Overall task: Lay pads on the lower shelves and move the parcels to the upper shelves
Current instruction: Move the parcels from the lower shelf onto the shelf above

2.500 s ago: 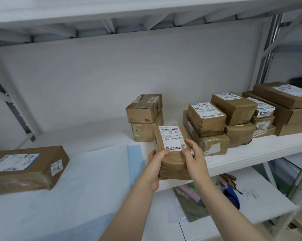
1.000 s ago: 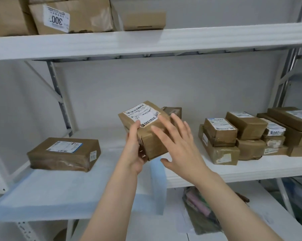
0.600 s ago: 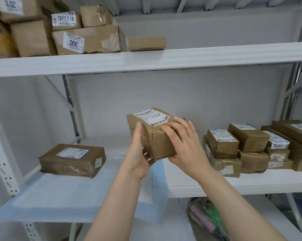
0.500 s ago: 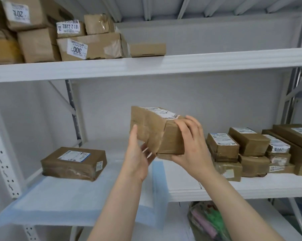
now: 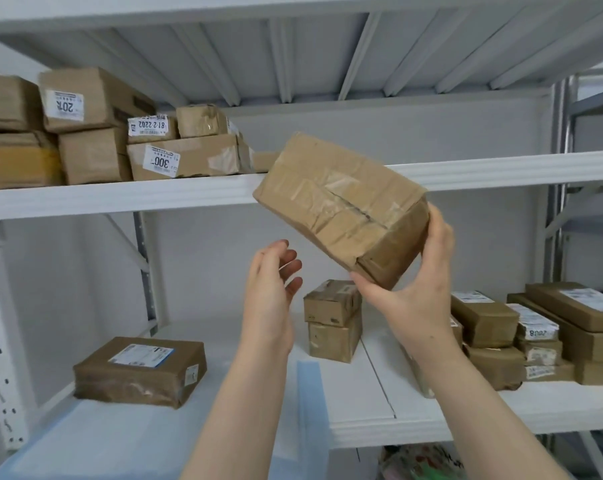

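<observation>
Before shelf (image 5: 154,197), parcel (image 5: 338,209) in right grip (image 5: 414,299)

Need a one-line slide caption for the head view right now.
Right hand holds a tilted taped parcel before the upper shelf; left hand open, apart from it.

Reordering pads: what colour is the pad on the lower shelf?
The pad is light blue; the head view shows it best.

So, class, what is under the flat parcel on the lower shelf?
A pale blue pad lies under the flat parcel, spreading forward and right. The stretch beneath the parcel is covered.
</observation>
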